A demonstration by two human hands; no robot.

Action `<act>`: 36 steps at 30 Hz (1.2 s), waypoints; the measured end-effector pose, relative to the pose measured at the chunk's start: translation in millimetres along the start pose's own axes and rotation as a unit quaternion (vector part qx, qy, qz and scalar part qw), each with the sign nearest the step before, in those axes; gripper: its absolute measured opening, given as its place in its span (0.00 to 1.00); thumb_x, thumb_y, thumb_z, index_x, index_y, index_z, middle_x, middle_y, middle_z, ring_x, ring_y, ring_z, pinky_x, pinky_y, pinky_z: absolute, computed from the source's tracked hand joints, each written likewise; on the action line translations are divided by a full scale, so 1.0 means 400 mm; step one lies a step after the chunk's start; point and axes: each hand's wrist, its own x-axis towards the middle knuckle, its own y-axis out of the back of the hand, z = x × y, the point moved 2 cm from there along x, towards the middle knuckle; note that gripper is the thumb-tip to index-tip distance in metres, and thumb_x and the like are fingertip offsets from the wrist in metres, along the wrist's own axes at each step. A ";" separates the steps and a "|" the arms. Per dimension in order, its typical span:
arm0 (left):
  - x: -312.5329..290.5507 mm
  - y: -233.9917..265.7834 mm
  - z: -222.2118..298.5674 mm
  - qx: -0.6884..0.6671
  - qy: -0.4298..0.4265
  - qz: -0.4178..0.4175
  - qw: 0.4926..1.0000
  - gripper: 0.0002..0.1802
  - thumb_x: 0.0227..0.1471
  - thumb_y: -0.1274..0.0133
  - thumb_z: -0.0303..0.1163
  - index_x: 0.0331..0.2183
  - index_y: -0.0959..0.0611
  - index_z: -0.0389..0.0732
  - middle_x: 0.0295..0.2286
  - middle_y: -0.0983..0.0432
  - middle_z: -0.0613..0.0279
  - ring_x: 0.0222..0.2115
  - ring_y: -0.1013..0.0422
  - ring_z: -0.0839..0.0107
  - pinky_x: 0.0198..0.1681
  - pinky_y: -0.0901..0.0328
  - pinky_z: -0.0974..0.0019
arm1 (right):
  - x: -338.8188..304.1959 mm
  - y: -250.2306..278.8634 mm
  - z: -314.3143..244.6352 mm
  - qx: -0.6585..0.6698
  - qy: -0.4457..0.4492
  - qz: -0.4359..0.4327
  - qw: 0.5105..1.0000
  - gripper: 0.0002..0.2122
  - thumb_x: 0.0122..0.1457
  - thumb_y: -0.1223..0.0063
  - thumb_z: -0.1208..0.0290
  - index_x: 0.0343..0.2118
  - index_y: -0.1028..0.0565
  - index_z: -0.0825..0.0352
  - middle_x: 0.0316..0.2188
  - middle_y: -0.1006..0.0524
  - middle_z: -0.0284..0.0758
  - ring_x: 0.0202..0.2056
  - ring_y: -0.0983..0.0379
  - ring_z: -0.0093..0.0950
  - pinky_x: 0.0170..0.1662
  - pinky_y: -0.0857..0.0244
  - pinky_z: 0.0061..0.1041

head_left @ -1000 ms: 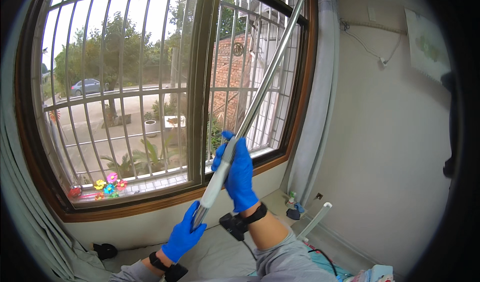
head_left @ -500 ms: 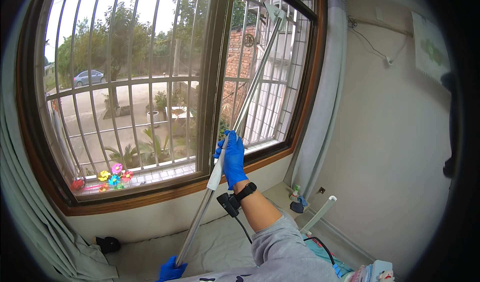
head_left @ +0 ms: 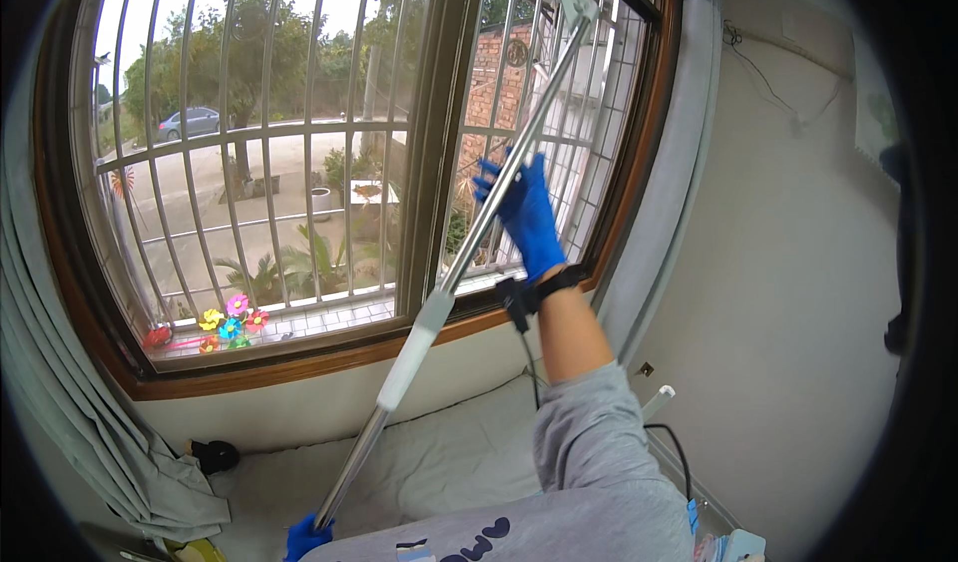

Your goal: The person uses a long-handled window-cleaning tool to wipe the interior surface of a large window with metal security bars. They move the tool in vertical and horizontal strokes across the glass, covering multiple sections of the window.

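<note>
A long-handled window cleaner slants from the lower left up to the right-hand pane. Its silver pole has a grey-white sleeve midway, and its pale triangular head is up near the top of that pane. My left hand, in a blue glove, is closed round the pole's lower end at the bottom edge. Higher up, my right hand, also blue-gloved, lies along the pole with its fingers spread apart. The pole crosses in front of those fingers; whether the palm touches it I cannot tell.
The wooden window frame surrounds sliding panes with metal bars outside. Colourful pinwheel flowers stand at the lower left sill. Curtains hang on both sides. A bed with a grey sheet lies below the window.
My right hand has left the grey-white sleeve and moved up and right along the pole, its fingers opening. The left hand still grips the lower end, slightly further left. The view has shifted a little.
</note>
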 end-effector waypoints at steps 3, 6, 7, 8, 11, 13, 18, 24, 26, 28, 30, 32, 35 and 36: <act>-0.076 0.056 -0.006 0.003 0.078 -0.009 0.997 0.11 0.44 0.43 0.34 0.34 0.18 0.43 0.22 0.23 0.58 0.26 0.27 0.78 0.30 0.34 0.69 | 0.073 0.040 -0.135 0.022 -0.013 -0.017 1.000 0.33 0.57 0.66 0.41 0.55 0.43 0.65 0.50 0.36 0.48 0.47 0.34 0.40 0.49 0.37 0.36; -0.117 0.063 0.000 0.003 0.123 -0.001 0.992 0.11 0.44 0.43 0.34 0.33 0.18 0.44 0.22 0.23 0.59 0.25 0.28 0.78 0.30 0.34 0.69 | 0.107 0.085 -0.200 0.042 0.020 0.037 0.998 0.33 0.56 0.64 0.41 0.51 0.40 0.70 0.41 0.30 0.45 0.37 0.30 0.34 0.41 0.31 0.30; -0.123 0.058 0.006 0.005 0.129 0.001 0.992 0.11 0.44 0.43 0.34 0.33 0.18 0.44 0.22 0.23 0.59 0.25 0.28 0.78 0.30 0.34 0.69 | 0.105 0.100 -0.210 0.043 0.031 0.067 0.996 0.32 0.57 0.63 0.42 0.49 0.38 0.70 0.35 0.28 0.42 0.31 0.29 0.29 0.35 0.30 0.26; -0.129 0.056 0.012 0.007 0.136 0.005 0.991 0.11 0.44 0.43 0.34 0.33 0.18 0.44 0.22 0.23 0.59 0.25 0.28 0.78 0.29 0.34 0.69 | 0.105 0.109 -0.215 0.040 0.013 0.074 0.996 0.28 0.57 0.61 0.44 0.46 0.35 0.69 0.21 0.33 0.32 0.20 0.38 0.21 0.23 0.38 0.20; -0.123 0.035 0.035 0.010 0.140 0.010 0.990 0.11 0.43 0.43 0.33 0.33 0.18 0.44 0.22 0.23 0.59 0.25 0.28 0.78 0.29 0.34 0.69 | 0.099 0.117 -0.222 0.035 -0.010 0.076 0.996 0.19 0.57 0.57 0.47 0.29 0.34 0.62 0.14 0.43 0.24 0.14 0.49 0.17 0.16 0.50 0.18; -0.113 0.026 0.047 0.010 0.136 0.012 0.991 0.11 0.43 0.43 0.33 0.33 0.18 0.44 0.22 0.23 0.59 0.25 0.28 0.78 0.29 0.34 0.69 | 0.094 0.114 -0.233 0.041 -0.002 0.067 0.997 0.17 0.58 0.56 0.49 0.24 0.36 0.60 0.13 0.46 0.23 0.13 0.52 0.16 0.16 0.54 0.17; -0.092 0.008 0.057 0.010 0.127 0.008 0.992 0.10 0.43 0.44 0.33 0.32 0.17 0.44 0.21 0.23 0.60 0.24 0.28 0.78 0.29 0.34 0.69 | 0.074 0.121 -0.266 0.063 0.022 0.051 0.996 0.16 0.60 0.57 0.53 0.23 0.36 0.61 0.11 0.50 0.21 0.12 0.54 0.14 0.15 0.58 0.15; -0.071 0.000 0.046 0.002 0.122 0.001 0.993 0.10 0.42 0.44 0.32 0.32 0.17 0.44 0.21 0.23 0.60 0.24 0.29 0.78 0.28 0.35 0.69 | 0.061 0.138 -0.301 0.069 0.033 0.012 0.997 0.16 0.60 0.56 0.53 0.21 0.39 0.58 0.11 0.51 0.22 0.12 0.56 0.16 0.15 0.59 0.17; -0.066 -0.002 0.038 -0.001 0.120 -0.003 0.993 0.10 0.42 0.44 0.32 0.32 0.17 0.44 0.21 0.23 0.61 0.23 0.29 0.78 0.28 0.35 0.69 | 0.060 0.140 -0.307 0.036 0.043 0.063 0.996 0.16 0.59 0.56 0.53 0.22 0.39 0.59 0.12 0.50 0.22 0.12 0.56 0.16 0.15 0.58 0.17; -0.069 -0.005 0.029 -0.004 0.121 -0.007 0.993 0.10 0.42 0.44 0.32 0.31 0.17 0.44 0.20 0.23 0.61 0.23 0.29 0.78 0.28 0.35 0.69 | 0.064 0.137 -0.316 0.023 0.066 0.097 0.993 0.16 0.59 0.55 0.53 0.23 0.38 0.59 0.12 0.49 0.22 0.12 0.55 0.15 0.15 0.57 0.16; -0.078 -0.008 0.020 -0.011 0.119 -0.009 0.993 0.10 0.42 0.44 0.31 0.31 0.17 0.44 0.20 0.23 0.61 0.23 0.29 0.79 0.28 0.35 0.69 | 0.068 0.132 -0.323 0.016 0.081 0.105 0.991 0.16 0.59 0.54 0.54 0.24 0.38 0.61 0.13 0.48 0.21 0.13 0.53 0.15 0.16 0.56 0.16; -0.086 -0.010 0.012 -0.015 0.125 -0.012 0.992 0.10 0.41 0.44 0.31 0.31 0.17 0.44 0.20 0.23 0.61 0.23 0.29 0.79 0.28 0.35 0.69 | 0.070 0.129 -0.331 0.026 0.079 0.067 0.994 0.15 0.59 0.55 0.56 0.24 0.36 0.61 0.12 0.47 0.22 0.13 0.53 0.14 0.15 0.55 0.15; -0.082 -0.020 -0.002 -0.025 0.126 -0.020 0.992 0.10 0.41 0.44 0.31 0.31 0.17 0.45 0.20 0.23 0.62 0.23 0.29 0.79 0.27 0.35 0.70 | 0.073 0.125 -0.330 0.170 0.016 -0.045 0.984 0.14 0.60 0.56 0.58 0.22 0.34 0.60 0.11 0.46 0.22 0.12 0.52 0.14 0.15 0.55 0.14; -0.077 -0.025 -0.008 -0.025 0.127 -0.022 0.991 0.09 0.41 0.44 0.31 0.31 0.16 0.45 0.20 0.23 0.62 0.22 0.29 0.79 0.27 0.35 0.70 | 0.069 0.123 -0.323 0.180 0.002 -0.105 0.978 0.15 0.62 0.59 0.60 0.20 0.34 0.61 0.11 0.46 0.22 0.12 0.50 0.13 0.15 0.55 0.14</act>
